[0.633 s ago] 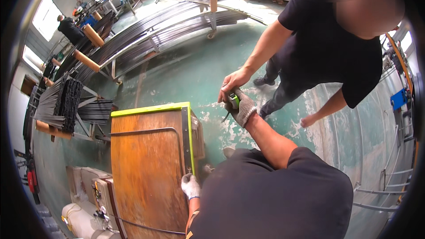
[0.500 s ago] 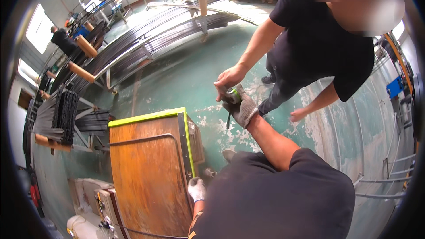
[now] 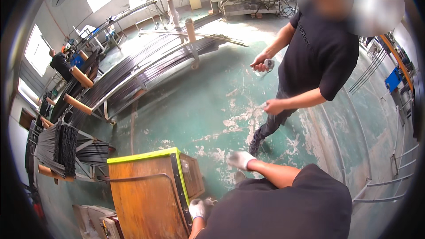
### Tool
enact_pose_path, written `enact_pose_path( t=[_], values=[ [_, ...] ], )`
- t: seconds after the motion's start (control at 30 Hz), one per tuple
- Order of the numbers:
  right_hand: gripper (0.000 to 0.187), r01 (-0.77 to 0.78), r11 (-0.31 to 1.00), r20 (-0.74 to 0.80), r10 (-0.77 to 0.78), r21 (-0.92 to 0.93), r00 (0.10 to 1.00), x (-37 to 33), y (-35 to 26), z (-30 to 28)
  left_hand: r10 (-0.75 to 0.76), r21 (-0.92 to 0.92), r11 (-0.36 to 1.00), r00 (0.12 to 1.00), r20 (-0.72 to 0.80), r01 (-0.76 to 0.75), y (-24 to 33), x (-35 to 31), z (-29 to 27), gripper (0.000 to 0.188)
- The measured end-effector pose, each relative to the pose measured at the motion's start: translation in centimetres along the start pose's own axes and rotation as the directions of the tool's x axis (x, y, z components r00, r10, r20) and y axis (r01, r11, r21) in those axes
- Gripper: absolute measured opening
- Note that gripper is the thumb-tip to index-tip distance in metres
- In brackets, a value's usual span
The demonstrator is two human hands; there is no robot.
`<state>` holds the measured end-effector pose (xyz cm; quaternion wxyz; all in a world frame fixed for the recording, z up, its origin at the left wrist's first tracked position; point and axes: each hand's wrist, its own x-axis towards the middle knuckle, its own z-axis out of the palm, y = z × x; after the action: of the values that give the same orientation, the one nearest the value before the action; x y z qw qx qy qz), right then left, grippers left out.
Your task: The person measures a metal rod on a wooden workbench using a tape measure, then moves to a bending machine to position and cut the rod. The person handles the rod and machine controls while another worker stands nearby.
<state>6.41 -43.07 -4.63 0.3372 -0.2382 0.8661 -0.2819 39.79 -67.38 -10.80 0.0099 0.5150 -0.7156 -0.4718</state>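
My left hand [image 3: 200,208], in a pale knitted glove, is at the right edge of a worn wooden-topped table [image 3: 144,197] with lime-green edging. Its fingers are blurred, so their grip on the edge is unclear. My right hand [image 3: 240,160], also gloved, is low in front of me over the floor, fingers stretched out to the left and nothing visible in them. A co-worker in a black shirt [image 3: 318,57] stands opposite. One of their hands [image 3: 261,60] holds a small round greyish thing [image 3: 269,64], possibly a tape measure; their other hand [image 3: 275,106] is half closed, its contents unclear.
Long racks [image 3: 128,73] of dark strips with brown rollers [image 3: 79,104] run along the left. Metal frames [image 3: 389,190] stand at the right. Machinery [image 3: 252,0] lies beyond the green floor [image 3: 186,106]. Another person [image 3: 60,63] works far left.
My right hand has let go of a green-and-black tape measure and drawn back toward me. The co-worker's hand has pulled away, now holding a round thing. My left hand stays at the table edge.
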Motion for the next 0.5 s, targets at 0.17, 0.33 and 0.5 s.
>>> enact_pose_path(
  t=[0.17,0.33,0.5],
  values=[
    [0.053,-0.299,0.948,0.219,0.316,-0.110,0.923,-4.2,14.8,2.0,-0.060,0.315,0.949,0.995,0.078,0.032,-5.5,3.1,2.9,0.028],
    [0.053,-0.544,0.829,-0.036,0.552,0.131,0.833,-6.2,19.4,-4.5,0.000,-0.060,0.996,0.694,0.720,0.062,-4.5,10.8,3.8,0.027],
    [0.048,-0.560,0.751,-0.247,0.651,0.351,0.718,-3.3,22.1,-10.5,0.139,0.512,0.713,0.811,0.568,-0.480,4.9,16.8,11.0,0.034]
  ],
)
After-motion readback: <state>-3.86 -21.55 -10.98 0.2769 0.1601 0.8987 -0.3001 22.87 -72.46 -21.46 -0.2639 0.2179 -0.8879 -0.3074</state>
